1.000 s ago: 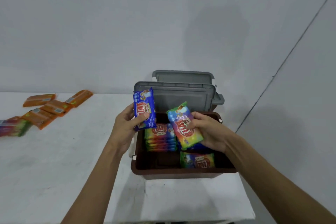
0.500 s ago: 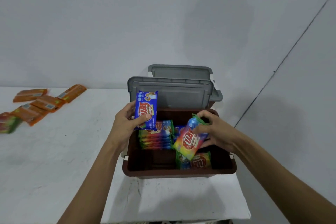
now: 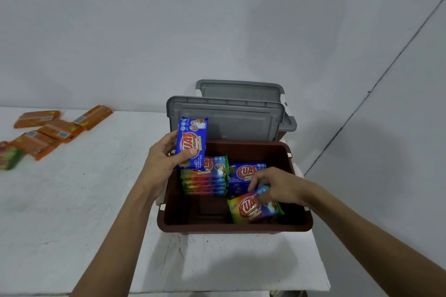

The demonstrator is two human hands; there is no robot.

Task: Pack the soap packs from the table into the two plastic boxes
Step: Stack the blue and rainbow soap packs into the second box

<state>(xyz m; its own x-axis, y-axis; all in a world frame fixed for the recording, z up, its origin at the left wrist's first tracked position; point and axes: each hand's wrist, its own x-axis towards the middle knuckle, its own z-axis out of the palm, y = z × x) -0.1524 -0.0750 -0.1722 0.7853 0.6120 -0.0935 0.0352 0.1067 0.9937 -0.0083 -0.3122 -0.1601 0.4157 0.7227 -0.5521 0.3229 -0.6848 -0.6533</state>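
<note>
All the wrappers I could read said "KUAT" in big red letters; the smaller print was too blurry to make out.

Your left hand (image 3: 166,161) had a blue soap pack (image 3: 192,142) pinched, with the thumb across the lower front and the fingers curled behind. That pack stood upright with its long axis vertical and the label facing you, right over the far-left corner of the brown box (image 3: 236,228).

Your right hand (image 3: 277,187) was down inside the box at the near right, fingers curled onto the right end of a rainbow pack (image 3: 251,208). This one lay tilted with its long axis roughly left to right and the label up, and most of it stuck out to the left of your fingertips.

Further back in the box, a stack of packs (image 3: 205,181) sat on the left, with another blue pack (image 3: 243,173) just beside it on the right. A grey lid (image 3: 229,123) stood propped at the far rim, and a second grey lid (image 3: 241,89) was behind it.

Orange packs (image 3: 60,129) lay scattered far left on the white table (image 3: 72,200). I couldn't read their labels.
</note>
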